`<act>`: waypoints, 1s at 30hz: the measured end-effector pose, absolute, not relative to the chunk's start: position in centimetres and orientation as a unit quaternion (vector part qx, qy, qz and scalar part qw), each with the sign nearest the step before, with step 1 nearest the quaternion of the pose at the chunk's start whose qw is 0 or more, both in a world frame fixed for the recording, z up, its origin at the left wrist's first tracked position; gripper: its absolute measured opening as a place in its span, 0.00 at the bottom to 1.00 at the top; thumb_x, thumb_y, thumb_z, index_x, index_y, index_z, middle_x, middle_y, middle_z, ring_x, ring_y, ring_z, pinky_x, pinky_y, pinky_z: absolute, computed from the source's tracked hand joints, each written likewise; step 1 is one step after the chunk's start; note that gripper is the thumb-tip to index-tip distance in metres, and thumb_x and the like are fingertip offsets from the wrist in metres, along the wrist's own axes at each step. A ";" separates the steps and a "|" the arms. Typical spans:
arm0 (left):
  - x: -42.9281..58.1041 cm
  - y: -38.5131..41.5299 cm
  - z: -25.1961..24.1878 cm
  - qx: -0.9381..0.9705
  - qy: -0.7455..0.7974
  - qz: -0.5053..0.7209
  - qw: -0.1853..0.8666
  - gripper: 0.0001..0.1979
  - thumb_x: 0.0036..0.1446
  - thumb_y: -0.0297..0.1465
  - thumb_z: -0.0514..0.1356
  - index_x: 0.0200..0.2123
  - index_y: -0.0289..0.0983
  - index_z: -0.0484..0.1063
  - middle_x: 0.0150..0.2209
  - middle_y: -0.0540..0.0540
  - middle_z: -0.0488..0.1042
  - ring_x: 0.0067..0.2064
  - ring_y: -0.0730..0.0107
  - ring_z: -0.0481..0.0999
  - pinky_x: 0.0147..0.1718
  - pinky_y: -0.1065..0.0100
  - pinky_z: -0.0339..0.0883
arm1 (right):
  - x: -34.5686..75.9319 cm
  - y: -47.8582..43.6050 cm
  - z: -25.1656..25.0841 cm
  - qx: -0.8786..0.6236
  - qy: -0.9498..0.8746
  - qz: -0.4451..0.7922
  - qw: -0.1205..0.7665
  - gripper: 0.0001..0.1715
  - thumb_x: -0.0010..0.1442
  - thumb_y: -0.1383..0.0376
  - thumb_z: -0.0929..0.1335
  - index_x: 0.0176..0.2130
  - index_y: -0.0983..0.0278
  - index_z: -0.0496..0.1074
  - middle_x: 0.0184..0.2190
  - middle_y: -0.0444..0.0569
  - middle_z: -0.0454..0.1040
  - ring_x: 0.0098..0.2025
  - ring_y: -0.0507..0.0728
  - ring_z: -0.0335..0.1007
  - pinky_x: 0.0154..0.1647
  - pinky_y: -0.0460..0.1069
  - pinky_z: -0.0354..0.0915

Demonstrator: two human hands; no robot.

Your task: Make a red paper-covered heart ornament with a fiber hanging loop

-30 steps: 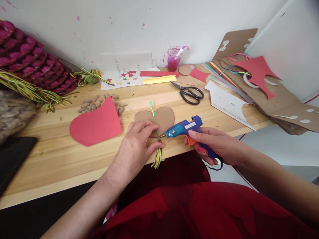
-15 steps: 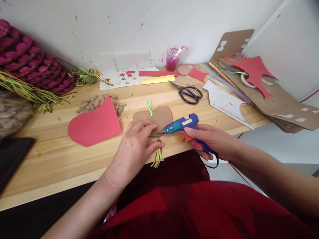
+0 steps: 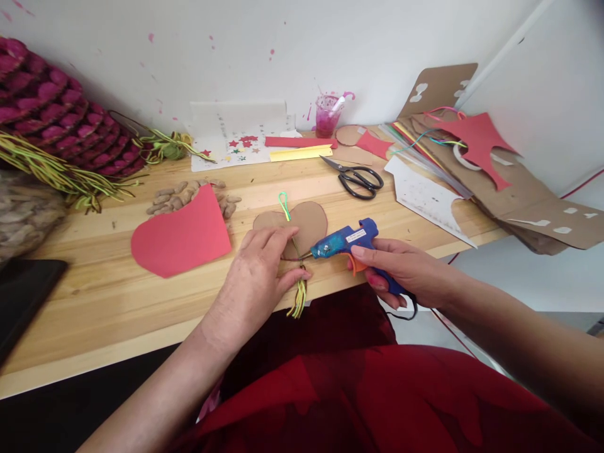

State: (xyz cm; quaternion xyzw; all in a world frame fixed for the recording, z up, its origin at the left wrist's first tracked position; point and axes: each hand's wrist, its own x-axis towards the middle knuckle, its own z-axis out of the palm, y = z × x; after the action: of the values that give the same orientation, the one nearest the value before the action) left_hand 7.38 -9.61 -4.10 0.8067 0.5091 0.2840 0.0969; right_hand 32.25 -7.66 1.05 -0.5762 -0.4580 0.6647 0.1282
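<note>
a right hand (image 3: 399, 267) wraps around a blue glue gun (image 3: 342, 242), its nozzle near the lower edge of a cardboard heart (image 3: 312, 223) on a wooden table (image 3: 94, 318). the left hand (image 3: 259, 267) rests over the heart, thumb and forefinger spread, the thumb at a yellow-green tassel (image 3: 298, 301); whether its hidden fingers pinch anything is hard to tell. 1 pair of black scissors (image 3: 361, 182) lies beyond.
</note>
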 end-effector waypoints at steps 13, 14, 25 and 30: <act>7.2 -9.3 -4.0 0.805 0.497 0.300 0.120 0.30 0.54 0.37 0.69 0.58 0.40 0.65 0.53 0.41 0.73 0.55 0.55 0.71 0.55 0.52 0.67 | 31.8 -6.4 1.0 -0.573 -0.505 0.625 0.164 0.22 0.63 0.46 0.67 0.37 0.63 0.69 0.18 0.38 0.62 0.14 0.48 0.60 0.12 0.43 0.53; 7.2 -9.3 -4.1 0.805 0.497 0.301 0.121 0.29 0.54 0.37 0.69 0.57 0.40 0.65 0.52 0.41 0.73 0.55 0.55 0.71 0.55 0.52 0.68 | 31.9 -6.5 1.2 -0.575 -0.516 0.614 0.161 0.22 0.63 0.46 0.67 0.36 0.63 0.68 0.18 0.38 0.63 0.14 0.48 0.61 0.12 0.44 0.54; 7.2 -9.3 -4.2 0.798 0.501 0.308 0.130 0.29 0.52 0.37 0.71 0.55 0.40 0.66 0.52 0.41 0.73 0.54 0.54 0.72 0.53 0.51 0.69 | 31.4 -7.6 3.1 -0.589 -0.709 0.384 0.061 0.28 0.65 0.44 0.63 0.25 0.61 0.62 0.16 0.44 0.69 0.18 0.52 0.65 0.21 0.48 0.58; 7.2 -9.2 -4.2 0.794 0.504 0.313 0.129 0.31 0.51 0.37 0.72 0.56 0.39 0.66 0.53 0.40 0.73 0.55 0.54 0.72 0.55 0.51 0.68 | 31.0 -7.7 3.6 -0.550 -0.782 0.291 0.049 0.27 0.67 0.47 0.61 0.24 0.61 0.61 0.17 0.44 0.67 0.22 0.53 0.62 0.25 0.48 0.52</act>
State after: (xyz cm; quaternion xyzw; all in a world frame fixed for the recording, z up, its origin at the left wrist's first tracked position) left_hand 7.23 -9.24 -4.21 0.7944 0.5043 0.3130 0.1290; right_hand 31.00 -7.65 3.56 -0.5498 -0.7816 0.2908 0.0485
